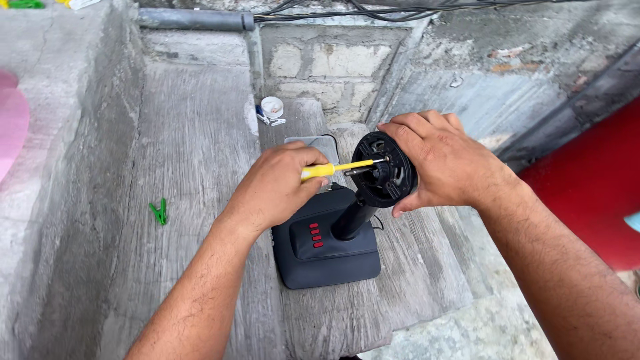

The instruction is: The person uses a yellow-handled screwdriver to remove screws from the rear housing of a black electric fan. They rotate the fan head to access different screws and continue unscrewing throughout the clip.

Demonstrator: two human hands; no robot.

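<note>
Your left hand (277, 187) has a closed grip on a yellow-handled screwdriver with a thin metal shaft (340, 167). Its long axis runs nearly level, from your left grip toward your right hand. The tip sits at the centre of the round black plastic motor housing (392, 170), touching or just inside it; I can't tell which.

Your right hand (443, 163) wraps the far rim of that housing, fingers over the top, thumb below, a firm closed grip steadying it. The open face of the housing points back at the left grip, so the shaft lines up roughly square to that face.

The housing tops a black tubular neck (353, 217) that slopes down toward you into a dark grey rectangular plastic base with a row of red buttons (327, 250). The base lies flat on a rough grey concrete ledge (193, 160), below and between both grips.

The left hand is the one on the tool; the right is nearer the housing.

Off to the side: a green plastic clothes peg (159, 212), well left of your left grip. A small white tape roll (271, 107) lies beyond it, further along the ledge.
</note>
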